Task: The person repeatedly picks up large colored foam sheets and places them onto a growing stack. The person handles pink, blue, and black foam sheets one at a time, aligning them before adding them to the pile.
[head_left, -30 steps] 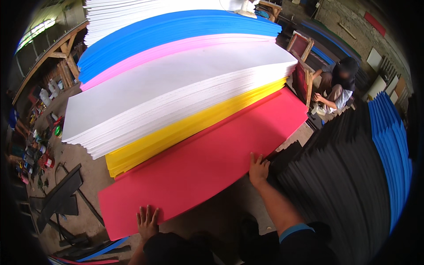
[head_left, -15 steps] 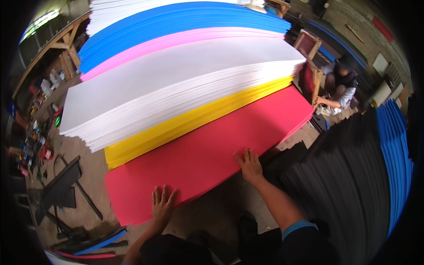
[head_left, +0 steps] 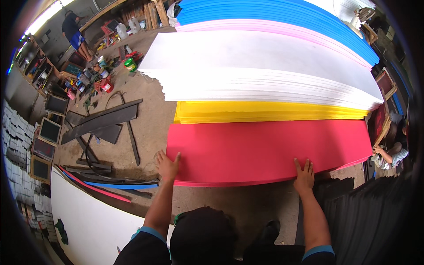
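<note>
A stack of red sheets [head_left: 265,148], foam-like in look, lies lengthwise in front of me. At its left end, my left hand [head_left: 168,165] rests on the near corner, thumb on top and the other fingers spread at the side edge. Farther right, my right hand [head_left: 304,176] lies with fingers apart on the near long edge. Neither hand is closed round anything. Just behind the red stack are yellow sheets [head_left: 265,112], then a taller pile of white sheets [head_left: 265,53].
Pink sheets [head_left: 265,26] and blue sheets [head_left: 274,12] are stacked farther back. Black sheets [head_left: 371,212] stand at the lower right. Black offcuts [head_left: 110,119] and paint tins [head_left: 106,85] litter the left floor. One person [head_left: 74,31] stands far left; another [head_left: 391,150] crouches at right.
The view has swung left, showing more of the left floor. My left hand has shifted from the near long edge to the left end of the red stack; my right hand stays on the near edge.
</note>
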Demonstrator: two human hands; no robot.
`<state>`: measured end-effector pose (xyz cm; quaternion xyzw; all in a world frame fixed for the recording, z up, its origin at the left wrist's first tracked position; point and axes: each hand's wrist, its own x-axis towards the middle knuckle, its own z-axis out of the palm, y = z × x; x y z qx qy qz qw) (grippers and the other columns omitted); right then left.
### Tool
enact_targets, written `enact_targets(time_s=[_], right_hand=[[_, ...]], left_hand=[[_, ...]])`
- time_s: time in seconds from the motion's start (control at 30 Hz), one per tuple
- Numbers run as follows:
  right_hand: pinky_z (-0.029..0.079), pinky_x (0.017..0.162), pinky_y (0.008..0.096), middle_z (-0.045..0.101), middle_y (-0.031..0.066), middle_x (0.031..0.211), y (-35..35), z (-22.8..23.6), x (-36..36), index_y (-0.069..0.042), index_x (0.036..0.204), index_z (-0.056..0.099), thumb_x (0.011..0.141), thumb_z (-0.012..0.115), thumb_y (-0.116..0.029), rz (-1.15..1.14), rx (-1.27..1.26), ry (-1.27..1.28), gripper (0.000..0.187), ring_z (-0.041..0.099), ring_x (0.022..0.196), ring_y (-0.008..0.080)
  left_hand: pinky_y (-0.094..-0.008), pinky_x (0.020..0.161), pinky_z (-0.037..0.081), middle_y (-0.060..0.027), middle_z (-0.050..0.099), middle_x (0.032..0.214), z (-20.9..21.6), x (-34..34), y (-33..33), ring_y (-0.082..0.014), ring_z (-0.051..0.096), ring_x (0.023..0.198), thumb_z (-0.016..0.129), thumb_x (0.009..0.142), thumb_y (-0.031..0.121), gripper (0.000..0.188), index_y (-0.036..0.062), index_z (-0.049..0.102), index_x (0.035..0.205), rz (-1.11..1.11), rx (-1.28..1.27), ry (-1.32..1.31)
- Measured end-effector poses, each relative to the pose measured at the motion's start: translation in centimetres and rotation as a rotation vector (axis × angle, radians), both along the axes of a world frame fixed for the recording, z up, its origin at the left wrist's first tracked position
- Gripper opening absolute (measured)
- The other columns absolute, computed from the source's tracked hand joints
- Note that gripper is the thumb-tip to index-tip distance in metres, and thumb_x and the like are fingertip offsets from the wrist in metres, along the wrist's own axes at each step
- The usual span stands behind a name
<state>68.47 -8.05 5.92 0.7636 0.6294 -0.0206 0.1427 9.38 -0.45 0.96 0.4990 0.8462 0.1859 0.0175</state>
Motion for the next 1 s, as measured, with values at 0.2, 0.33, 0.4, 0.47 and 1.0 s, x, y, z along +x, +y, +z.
enact_targets(time_s=[0.2, 0.33, 0.4, 0.47, 1.0], right_hand=[[0.036, 0.128, 0.0588, 0.030, 0.0305, 0.175, -0.4, -0.7, 0.5, -0.039, 0.176, 0.024, 0.087, 0.077, -0.010, -0.042, 0.027, 0.027, 0.108, 0.032, 0.160, 0.0533], [0.037, 0.127, 0.0594, 0.030, 0.0319, 0.174, -0.6, -1.4, 1.1, -0.036, 0.176, 0.025, 0.086, 0.078, -0.011, -0.022, 0.072, 0.023, 0.107, 0.035, 0.158, 0.0544], [0.038, 0.127, 0.0592, 0.032, 0.0332, 0.172, -0.7, -1.8, 1.3, -0.034, 0.176, 0.025, 0.085, 0.078, -0.011, -0.028, 0.069, 0.019, 0.108, 0.035, 0.158, 0.0546], [0.036, 0.127, 0.0604, 0.031, 0.0343, 0.173, -0.7, -2.5, 1.2, -0.030, 0.176, 0.026, 0.083, 0.079, -0.011, -0.039, 0.094, 0.053, 0.109, 0.034, 0.159, 0.0536], [0.034, 0.126, 0.0681, 0.034, 0.0383, 0.169, -1.4, -3.4, -0.9, -0.022, 0.177, 0.025, 0.093, 0.066, -0.016, -0.032, 0.267, 0.042, 0.094, 0.037, 0.156, 0.0586]], left_hand=[[-0.0521, 0.096, 0.059, -0.0243, 0.080, 0.117, -1.1, -2.8, 0.0, -0.0442, 0.076, 0.110, 0.075, 0.096, 0.065, 0.074, 0.0016, 0.068, 0.135, -0.004, -0.100, -0.431], [-0.0527, 0.096, 0.059, -0.0245, 0.079, 0.117, -0.2, -1.9, 0.0, -0.0441, 0.076, 0.111, 0.076, 0.096, 0.064, 0.072, 0.0011, 0.071, 0.131, 0.028, -0.143, -0.432], [-0.0530, 0.096, 0.058, -0.0254, 0.079, 0.118, 0.0, -1.8, -0.2, -0.0446, 0.076, 0.112, 0.076, 0.096, 0.064, 0.073, 0.0008, 0.070, 0.132, 0.041, -0.153, -0.429], [-0.0537, 0.097, 0.058, -0.0269, 0.078, 0.121, -0.3, -1.9, -0.4, -0.0460, 0.075, 0.114, 0.075, 0.096, 0.065, 0.075, 0.0000, 0.069, 0.133, 0.039, -0.156, -0.444], [-0.0532, 0.104, 0.055, -0.0281, 0.073, 0.133, -1.7, -1.9, 0.7, -0.0466, 0.070, 0.125, 0.088, 0.080, 0.071, 0.100, -0.0012, 0.056, 0.141, -0.091, -0.186, -0.404]])
